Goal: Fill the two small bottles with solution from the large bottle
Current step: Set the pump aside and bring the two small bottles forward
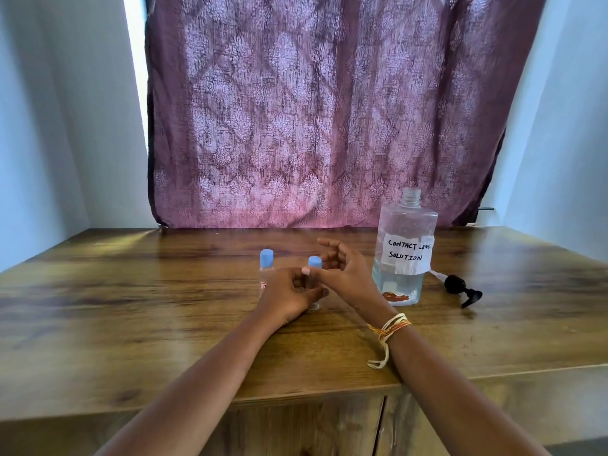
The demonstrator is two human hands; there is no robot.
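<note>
Left hand (289, 291) grips the near small bottle (315, 263), hiding its body; right hand (342, 271), fingers loose, thumb at its blue cap. Large bottle (404, 248) just right.

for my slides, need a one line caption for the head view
Left hand holds a small bottle while the right hand reaches its blue cap, beside the open large bottle.

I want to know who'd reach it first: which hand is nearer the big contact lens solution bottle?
Right. The right hand sits just left of the large bottle; the left hand is farther left, gripping a small bottle.
</note>
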